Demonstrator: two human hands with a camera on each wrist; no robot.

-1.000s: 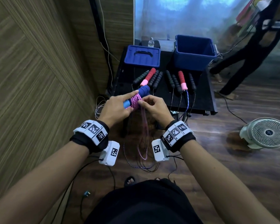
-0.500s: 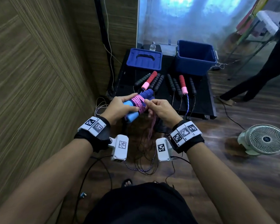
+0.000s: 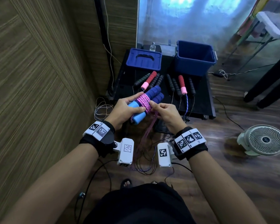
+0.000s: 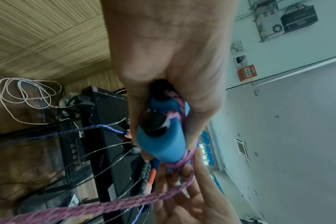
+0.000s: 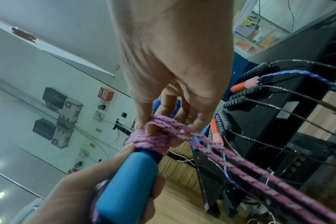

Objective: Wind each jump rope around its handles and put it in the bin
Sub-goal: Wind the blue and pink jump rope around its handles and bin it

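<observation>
The fingers [image 3: 137,109] of the left hand [image 3: 123,110] are curled round the light-blue ends of the paired blue handles [image 3: 145,101], so that both are kept side by side as one core for winding. In the head view the pink rope [image 3: 144,102] is seen coiled about the middle of the handles, and its free length is pinched by the right hand [image 3: 166,113], presumably to keep tension. The bundle is held in the air before the front edge of the black surface [image 3: 200,101]; the blue bin [image 3: 194,57] is stood at its far right corner, the other ropes' handles [image 3: 176,84] laid in a row mid-surface.

In the left wrist view the handle ends [image 4: 161,139] are shown clamped in the palm.

In the right wrist view the loose strands [image 5: 240,160] are seen running off the coil [image 5: 150,141], so the winding is judged unfinished.
</observation>
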